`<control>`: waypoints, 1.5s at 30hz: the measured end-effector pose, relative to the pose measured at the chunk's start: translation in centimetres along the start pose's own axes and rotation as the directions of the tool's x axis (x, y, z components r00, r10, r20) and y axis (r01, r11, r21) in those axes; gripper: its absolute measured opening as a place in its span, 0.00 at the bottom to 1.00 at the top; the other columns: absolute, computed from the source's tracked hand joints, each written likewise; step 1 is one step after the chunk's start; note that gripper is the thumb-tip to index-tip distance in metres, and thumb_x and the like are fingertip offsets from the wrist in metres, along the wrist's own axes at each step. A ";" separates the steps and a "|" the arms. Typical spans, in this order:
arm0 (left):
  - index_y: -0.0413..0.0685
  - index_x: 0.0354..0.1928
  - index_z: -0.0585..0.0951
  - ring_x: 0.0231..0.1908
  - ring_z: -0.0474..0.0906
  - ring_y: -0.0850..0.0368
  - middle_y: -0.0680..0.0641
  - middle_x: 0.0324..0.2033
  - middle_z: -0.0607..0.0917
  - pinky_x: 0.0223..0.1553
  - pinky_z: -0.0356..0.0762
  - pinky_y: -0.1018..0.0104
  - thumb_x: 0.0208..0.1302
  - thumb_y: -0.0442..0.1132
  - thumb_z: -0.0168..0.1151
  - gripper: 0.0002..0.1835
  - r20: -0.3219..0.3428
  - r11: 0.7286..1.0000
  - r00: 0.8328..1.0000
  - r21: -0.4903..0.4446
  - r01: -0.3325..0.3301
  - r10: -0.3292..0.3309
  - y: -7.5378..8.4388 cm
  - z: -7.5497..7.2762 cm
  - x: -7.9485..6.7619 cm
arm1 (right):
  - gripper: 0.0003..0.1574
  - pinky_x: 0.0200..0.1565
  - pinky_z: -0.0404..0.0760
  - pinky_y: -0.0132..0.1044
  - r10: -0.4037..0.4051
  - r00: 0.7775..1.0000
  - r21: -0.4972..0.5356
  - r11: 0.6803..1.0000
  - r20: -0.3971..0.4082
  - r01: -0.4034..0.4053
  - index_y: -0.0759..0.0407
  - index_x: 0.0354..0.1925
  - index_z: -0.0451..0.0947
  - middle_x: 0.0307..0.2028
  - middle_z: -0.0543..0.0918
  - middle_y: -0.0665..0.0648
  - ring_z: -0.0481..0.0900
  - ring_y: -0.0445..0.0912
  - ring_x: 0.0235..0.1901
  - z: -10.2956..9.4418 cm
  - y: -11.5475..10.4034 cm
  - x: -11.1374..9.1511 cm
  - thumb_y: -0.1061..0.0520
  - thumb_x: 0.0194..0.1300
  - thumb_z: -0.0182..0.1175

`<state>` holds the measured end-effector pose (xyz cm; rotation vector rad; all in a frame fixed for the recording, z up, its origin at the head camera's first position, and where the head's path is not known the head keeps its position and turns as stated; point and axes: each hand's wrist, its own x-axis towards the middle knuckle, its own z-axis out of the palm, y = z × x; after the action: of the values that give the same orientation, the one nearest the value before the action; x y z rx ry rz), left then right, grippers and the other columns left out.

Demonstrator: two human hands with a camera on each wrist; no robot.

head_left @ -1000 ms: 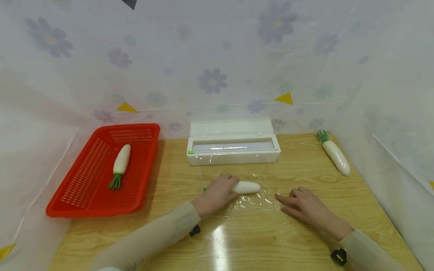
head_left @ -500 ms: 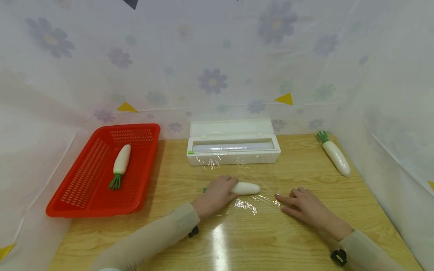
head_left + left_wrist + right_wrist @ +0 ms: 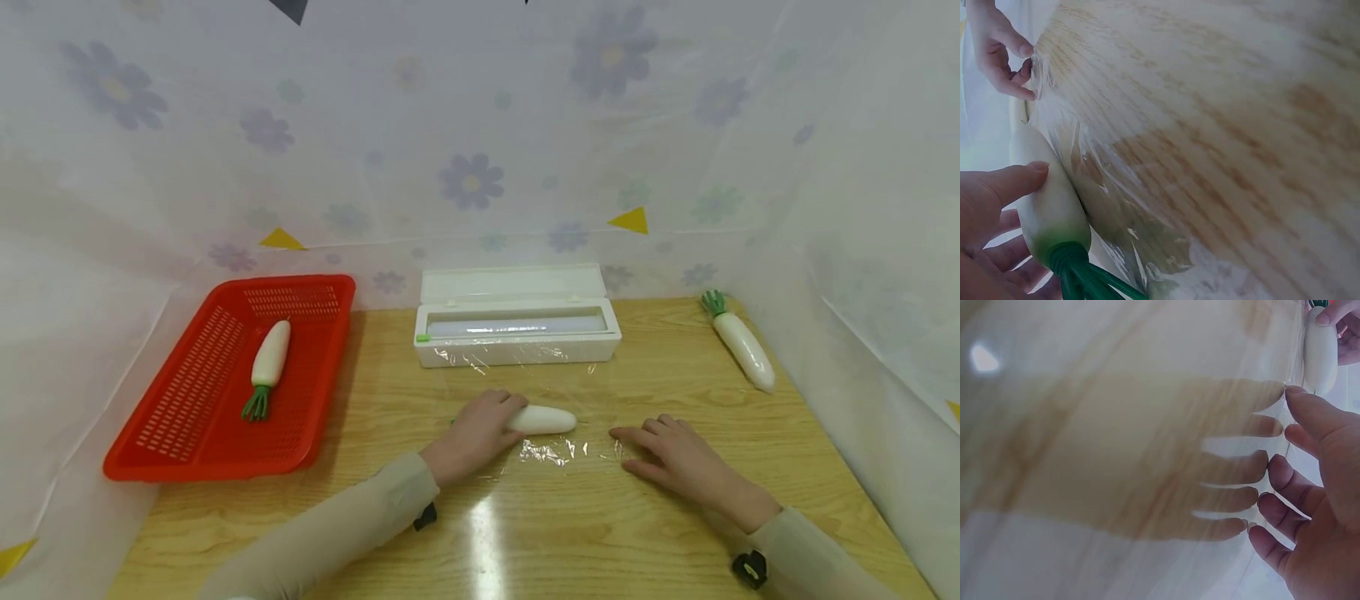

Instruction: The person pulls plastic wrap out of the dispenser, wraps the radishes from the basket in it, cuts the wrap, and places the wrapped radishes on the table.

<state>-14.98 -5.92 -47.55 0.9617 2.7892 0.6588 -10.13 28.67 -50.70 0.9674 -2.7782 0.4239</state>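
Looking forward and down from the head, farthest off, taking in the wood-grain table point(image 3: 570, 533). From the left wrist, facing closely along a daikon point(image 3: 1057, 206) toward the right hand point(image 3: 677, 458); from the right, peering close past that hand toward the left hand point(image 3: 476, 437), sharing the daikon.

A smooth white radish point(image 3: 549, 419), tapering to a rounded tip, lies on its side near the middle of the scene, its tip towards the right and its bright green stalks towards the left. Clear plastic film point(image 3: 550, 452), glossy and wrinkled, spreads around it on the near and far sides, apparently underneath too, though its transparent edges are hard to trace.
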 end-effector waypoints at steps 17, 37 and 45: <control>0.45 0.68 0.77 0.56 0.80 0.49 0.44 0.58 0.84 0.59 0.79 0.56 0.68 0.47 0.71 0.30 -0.004 1.000 1.000 -0.001 -0.012 0.012 -0.6 0.6 -0.2 | 0.34 0.37 0.69 0.37 0.056 0.998 0.039 0.998 0.030 -0.057 0.55 0.64 0.79 0.31 0.73 0.35 0.66 0.35 0.34 -0.2 -0.1 0.2 0.46 0.63 0.75; 0.52 0.44 0.87 0.39 0.77 0.61 0.55 0.38 0.84 0.41 0.78 0.67 0.69 0.44 0.71 0.07 -0.050 0.985 0.988 0.107 -0.138 0.144 -4.4 -2.0 -6.5 | 0.15 0.37 0.75 0.40 -0.239 0.971 -0.015 0.971 0.026 0.239 0.43 0.40 0.82 0.35 0.79 0.40 0.74 0.38 0.35 -1.1 0.0 1.5 0.51 0.55 0.77; 0.54 0.44 0.86 0.39 0.75 0.62 0.57 0.37 0.81 0.41 0.77 0.68 0.66 0.47 0.73 0.09 0.034 0.946 0.962 0.177 -0.272 0.270 -5.9 -1.0 -9.3 | 0.17 0.34 0.70 0.38 -0.391 0.920 -0.206 0.898 0.033 0.389 0.46 0.34 0.80 0.32 0.78 0.43 0.73 0.42 0.32 -1.3 -0.8 1.9 0.54 0.51 0.79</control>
<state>-11.15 -16.05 -49.52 1.3976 2.7707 0.4318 -11.05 27.40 -48.88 1.4171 -2.4627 0.0732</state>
